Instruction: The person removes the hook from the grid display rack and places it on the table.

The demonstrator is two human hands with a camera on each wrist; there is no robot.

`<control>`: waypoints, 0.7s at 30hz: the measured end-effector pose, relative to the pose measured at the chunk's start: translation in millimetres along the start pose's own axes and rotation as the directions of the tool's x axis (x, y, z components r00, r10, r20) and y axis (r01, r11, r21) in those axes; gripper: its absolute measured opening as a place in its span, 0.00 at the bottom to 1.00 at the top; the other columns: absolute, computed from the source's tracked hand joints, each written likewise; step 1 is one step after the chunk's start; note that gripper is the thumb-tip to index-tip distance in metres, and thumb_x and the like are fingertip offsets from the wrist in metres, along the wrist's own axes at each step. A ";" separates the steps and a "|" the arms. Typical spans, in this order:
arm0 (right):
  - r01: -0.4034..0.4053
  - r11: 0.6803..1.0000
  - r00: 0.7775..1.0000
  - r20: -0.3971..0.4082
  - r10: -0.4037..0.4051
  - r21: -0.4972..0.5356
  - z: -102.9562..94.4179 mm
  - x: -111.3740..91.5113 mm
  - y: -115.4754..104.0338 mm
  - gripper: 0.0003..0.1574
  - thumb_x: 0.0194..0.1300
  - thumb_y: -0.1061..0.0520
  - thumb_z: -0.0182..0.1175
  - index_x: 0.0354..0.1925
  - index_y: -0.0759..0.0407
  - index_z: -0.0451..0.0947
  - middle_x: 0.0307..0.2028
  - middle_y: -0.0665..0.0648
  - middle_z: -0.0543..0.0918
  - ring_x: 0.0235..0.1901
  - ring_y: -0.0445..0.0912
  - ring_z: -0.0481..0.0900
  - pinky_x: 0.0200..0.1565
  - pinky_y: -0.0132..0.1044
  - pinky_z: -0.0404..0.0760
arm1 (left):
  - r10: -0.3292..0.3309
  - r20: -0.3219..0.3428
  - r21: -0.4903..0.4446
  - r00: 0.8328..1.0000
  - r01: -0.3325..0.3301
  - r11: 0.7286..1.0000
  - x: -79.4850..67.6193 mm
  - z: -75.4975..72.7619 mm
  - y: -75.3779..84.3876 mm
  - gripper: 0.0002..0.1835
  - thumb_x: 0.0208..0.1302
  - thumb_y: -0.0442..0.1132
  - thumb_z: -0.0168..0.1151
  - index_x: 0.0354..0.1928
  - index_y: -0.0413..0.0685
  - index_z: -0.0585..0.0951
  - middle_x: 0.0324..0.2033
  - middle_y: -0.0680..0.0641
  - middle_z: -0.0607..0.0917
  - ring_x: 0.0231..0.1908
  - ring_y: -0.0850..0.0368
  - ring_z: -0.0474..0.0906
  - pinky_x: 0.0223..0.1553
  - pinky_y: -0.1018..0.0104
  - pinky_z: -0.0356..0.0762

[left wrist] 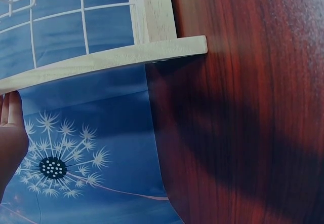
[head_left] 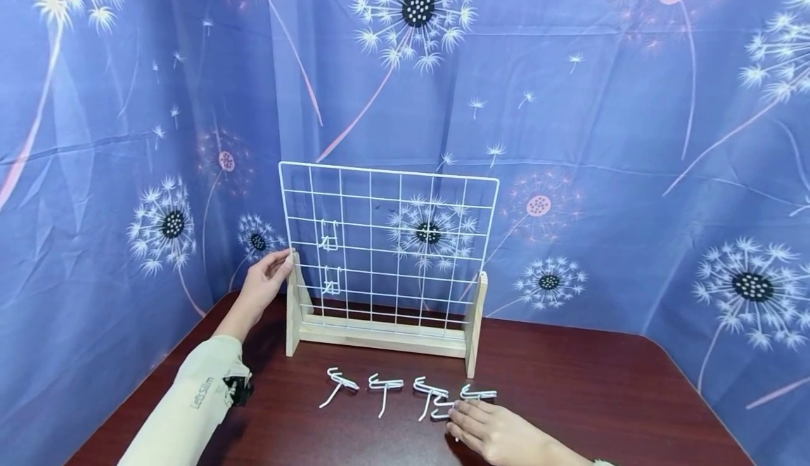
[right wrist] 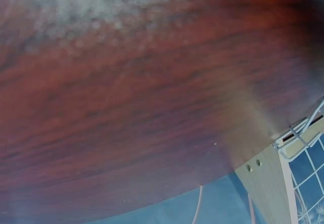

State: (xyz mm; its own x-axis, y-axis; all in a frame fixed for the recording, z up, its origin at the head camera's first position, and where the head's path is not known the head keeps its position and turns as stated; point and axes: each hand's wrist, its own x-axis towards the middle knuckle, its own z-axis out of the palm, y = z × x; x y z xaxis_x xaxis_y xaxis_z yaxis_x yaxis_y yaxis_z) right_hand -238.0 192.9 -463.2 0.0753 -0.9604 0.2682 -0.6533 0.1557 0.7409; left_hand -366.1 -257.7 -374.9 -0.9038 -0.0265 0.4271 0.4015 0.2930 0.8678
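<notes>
My left hand (head_left: 262, 283) holds the top of the left wooden upright (head_left: 293, 304) of a display stand between thumb and fingers. In the left wrist view, its fingertips (left wrist: 15, 105) meet the edge of that upright. A white wire grid panel (head_left: 386, 234) stands in the wooden base. Two wire hooks (head_left: 330, 241) hang on the panel's left side, one above the other. Low over the table, my right hand (head_left: 500, 434) has its fingertips on a white wire hook (head_left: 441, 410), partly hidden by the fingers. The right wrist view does not show the hand.
More white hooks (head_left: 384, 384) lie in a row on the dark red wood table (head_left: 569, 367) in front of the stand. The right upright (head_left: 476, 325) stands just behind the row. A blue curtain (head_left: 569, 100) with dandelion prints surrounds the table's back and sides.
</notes>
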 end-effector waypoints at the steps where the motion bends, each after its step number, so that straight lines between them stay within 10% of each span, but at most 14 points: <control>1: 0.004 1.000 1.000 0.007 -0.004 0.000 0.4 -0.2 -0.5 0.21 0.64 0.49 0.47 0.46 0.54 0.83 0.45 0.53 0.84 0.48 0.45 0.80 0.52 0.34 0.77 | -0.004 -0.001 0.002 1.000 0.004 1.000 -0.5 0.0 -0.5 0.26 0.74 0.42 0.51 0.66 0.32 0.66 0.63 0.33 0.71 0.55 0.67 0.69 0.54 0.86 0.64; 21: -0.004 1.000 1.000 -0.008 0.004 -0.003 3.3 3.1 -9.1 0.22 0.62 0.45 0.50 0.42 0.53 0.84 0.43 0.53 0.85 0.46 0.44 0.81 0.52 0.35 0.78 | 0.025 -0.011 -0.054 1.000 -0.026 0.998 -1.3 1.3 -1.1 0.27 0.73 0.42 0.51 0.66 0.31 0.66 0.61 0.30 0.71 0.47 0.79 0.70 0.49 0.86 0.68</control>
State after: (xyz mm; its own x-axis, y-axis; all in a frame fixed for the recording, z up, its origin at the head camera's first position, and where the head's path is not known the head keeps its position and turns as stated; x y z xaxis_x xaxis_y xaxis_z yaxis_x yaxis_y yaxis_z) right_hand -234.3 187.7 -471.1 0.0790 -0.9579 0.2760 -0.6516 0.1599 0.7415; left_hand -365.5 -256.7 -376.8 -0.8918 -0.0297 0.4515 0.4319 0.2413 0.8690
